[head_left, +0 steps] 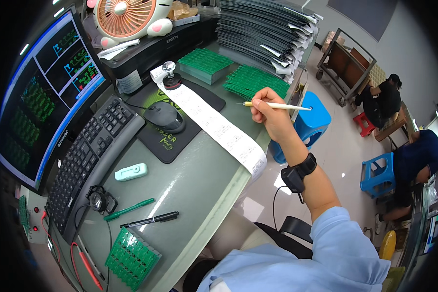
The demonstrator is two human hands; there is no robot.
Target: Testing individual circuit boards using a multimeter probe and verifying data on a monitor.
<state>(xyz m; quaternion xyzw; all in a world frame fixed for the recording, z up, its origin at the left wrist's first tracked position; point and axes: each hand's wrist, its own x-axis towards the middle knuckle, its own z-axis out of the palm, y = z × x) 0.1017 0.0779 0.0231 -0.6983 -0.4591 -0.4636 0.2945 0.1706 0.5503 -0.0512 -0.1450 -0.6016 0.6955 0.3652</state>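
Note:
My right hand is raised just past the desk's right edge, with its fingers closed around a slim white pen-like tool. The tool lies almost level, and its yellow collar and thin needle-like tip point left. A black band with a boxy device is strapped round that wrist. Left of the hand, a long printed paper strip crosses the desk and curls over its edge. On the strip's far end stands a stamp with a clear knob. Green circuit boards lie beyond the hand. My left hand is out of the picture.
A mouse, keyboard and monitor occupy the left. Nearer lie a green pen, a black pen and more circuit boards. Stacked black trays rise behind. A blue stool stands right; two people sit beyond.

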